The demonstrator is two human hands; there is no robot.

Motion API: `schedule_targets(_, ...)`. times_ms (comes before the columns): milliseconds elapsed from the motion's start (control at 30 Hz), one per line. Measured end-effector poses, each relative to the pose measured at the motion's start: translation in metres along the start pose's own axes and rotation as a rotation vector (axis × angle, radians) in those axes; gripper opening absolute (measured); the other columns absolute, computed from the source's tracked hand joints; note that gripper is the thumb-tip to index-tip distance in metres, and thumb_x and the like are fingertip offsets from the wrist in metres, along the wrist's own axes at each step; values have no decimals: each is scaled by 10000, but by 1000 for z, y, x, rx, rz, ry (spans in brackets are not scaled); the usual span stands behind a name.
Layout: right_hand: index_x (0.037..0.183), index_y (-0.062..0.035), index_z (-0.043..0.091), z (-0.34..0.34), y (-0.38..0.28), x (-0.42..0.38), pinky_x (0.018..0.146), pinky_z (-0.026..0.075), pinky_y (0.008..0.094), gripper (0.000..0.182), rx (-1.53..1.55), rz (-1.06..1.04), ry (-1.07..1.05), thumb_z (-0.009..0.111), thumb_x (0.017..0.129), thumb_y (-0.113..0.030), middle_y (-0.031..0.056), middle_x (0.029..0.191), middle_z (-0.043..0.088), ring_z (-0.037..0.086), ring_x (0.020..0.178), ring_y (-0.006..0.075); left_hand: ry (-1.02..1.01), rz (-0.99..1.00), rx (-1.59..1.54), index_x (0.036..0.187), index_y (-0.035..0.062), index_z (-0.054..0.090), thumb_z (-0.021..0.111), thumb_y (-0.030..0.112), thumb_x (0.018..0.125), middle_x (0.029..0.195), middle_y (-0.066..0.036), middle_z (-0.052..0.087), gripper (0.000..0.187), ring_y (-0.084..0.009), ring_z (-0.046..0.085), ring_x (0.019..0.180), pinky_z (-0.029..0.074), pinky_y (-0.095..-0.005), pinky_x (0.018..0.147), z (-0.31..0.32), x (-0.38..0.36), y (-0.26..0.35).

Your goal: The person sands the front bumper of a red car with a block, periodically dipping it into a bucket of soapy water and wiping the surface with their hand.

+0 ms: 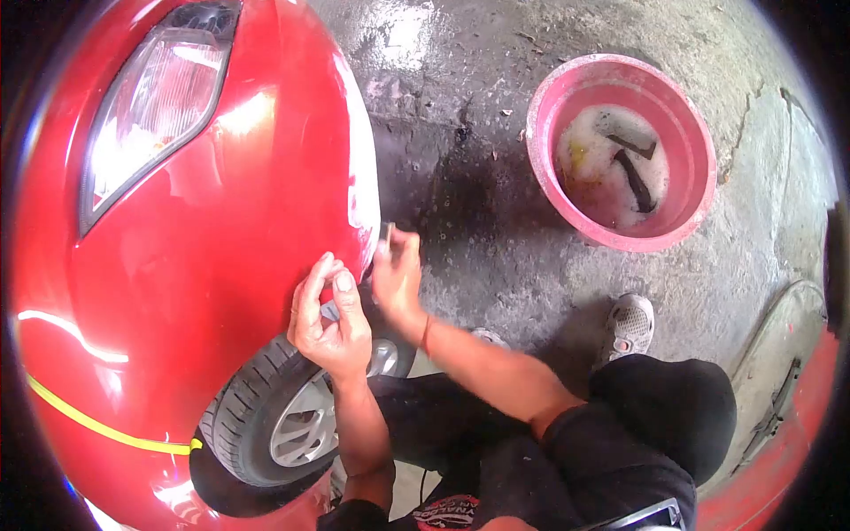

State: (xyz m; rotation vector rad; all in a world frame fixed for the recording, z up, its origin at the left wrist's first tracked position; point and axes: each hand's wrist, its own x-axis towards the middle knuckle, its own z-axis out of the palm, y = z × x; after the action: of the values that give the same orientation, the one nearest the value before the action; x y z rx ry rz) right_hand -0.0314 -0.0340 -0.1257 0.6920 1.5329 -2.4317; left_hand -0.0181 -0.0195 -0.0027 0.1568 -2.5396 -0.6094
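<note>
The red car bumper (257,203) fills the left side, with a whitish, dull patch (361,177) along its outer edge. My right hand (398,279) is closed at the lower end of that patch, fingers around a small flat piece with a tan edge (387,233); most of this piece is hidden by the hand. Just left of it, my left hand (332,327) is raised over the bumper's lower corner above the wheel (305,425). Its thumb and fingers point up, apart, with nothing seen between them.
A pink tub (691,186) of sudsy water, with dark pieces in it, stands on the wet concrete floor (460,150). Yellow tape (115,434) runs along the fender to the wheel arch. The headlight (159,106) is at upper left. My shoe (631,326) is below the tub.
</note>
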Motion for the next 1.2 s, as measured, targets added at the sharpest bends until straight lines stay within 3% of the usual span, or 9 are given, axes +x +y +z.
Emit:
schedule_targets(67,1178,19,493,6,5,7,881,487,439,309,174,161,-42,556,974,-205,223,1049,621,628,963,343,14,7,19,1180,-85,635,608,13,961,1030,-145,688,241,-190,675,909,561,-297,819,-3,-2,-4)
schedule_targets(200,1145,18,528,-3,-33,-34,890,482,467,262,65,13,-58,541,975,-181,231,1089,619,620,1029,377,69,-39,9,1177,-97,630,613,8,960,1039,-156,696,242,-182,678,907,562,-289,821,-4,2,-7)
schedule_targets(333,1129,-8,569,-7,-17,54,888,495,465,255,-109,-252,-55,578,933,-171,236,1049,663,639,1021,417,30,-14,26,1173,-93,634,605,2,962,1029,-153,698,233,-178,678,910,564,-289,811,-2,0,-5)
schedule_targets(500,1162,-7,567,-49,-81,114,932,489,380,271,65,-336,124,615,935,-149,180,1076,662,646,1039,267,93,-22,6,1163,-83,644,605,-5,958,1017,-150,699,223,-175,679,893,564,-286,809,-7,-1,-6)
schedule_targets(600,1083,-20,595,-96,-144,162,744,468,256,197,146,-549,221,627,927,-135,26,885,608,547,787,106,84,-17,5,1159,-80,647,606,-16,951,1010,-151,698,222,-177,681,888,565,-288,806,-4,0,2)
schedule_targets(700,942,-17,654,-173,-195,212,746,446,333,264,-319,-406,56,570,850,-249,89,819,623,554,823,175,10,53,32,1155,-79,649,611,-16,946,999,-151,696,221,-179,682,878,570,-292,806,1,3,13)
schedule_targets(767,998,-9,680,-231,-178,257,903,509,470,249,-1568,-873,-401,498,885,-138,230,1045,661,619,1035,396,21,64,8,1159,-79,646,611,-15,947,1004,-151,695,225,-181,681,886,570,-294,807,3,6,18)
schedule_targets(867,1020,-27,716,-243,-174,240,977,488,453,265,-1357,-193,-394,563,831,-133,250,1139,670,606,1152,418,73,15,-61,1206,-90,613,592,-20,958,1028,-157,692,258,-189,671,907,562,-302,819,1,5,23)
schedule_targets(1200,1192,-42,648,-254,-28,294,920,526,492,386,-1701,-500,-27,539,882,-245,239,1239,635,644,1111,381,116,-24,-44,1194,-83,627,596,10,966,1010,-150,693,249,-185,668,907,566,-301,811,-6,7,19)
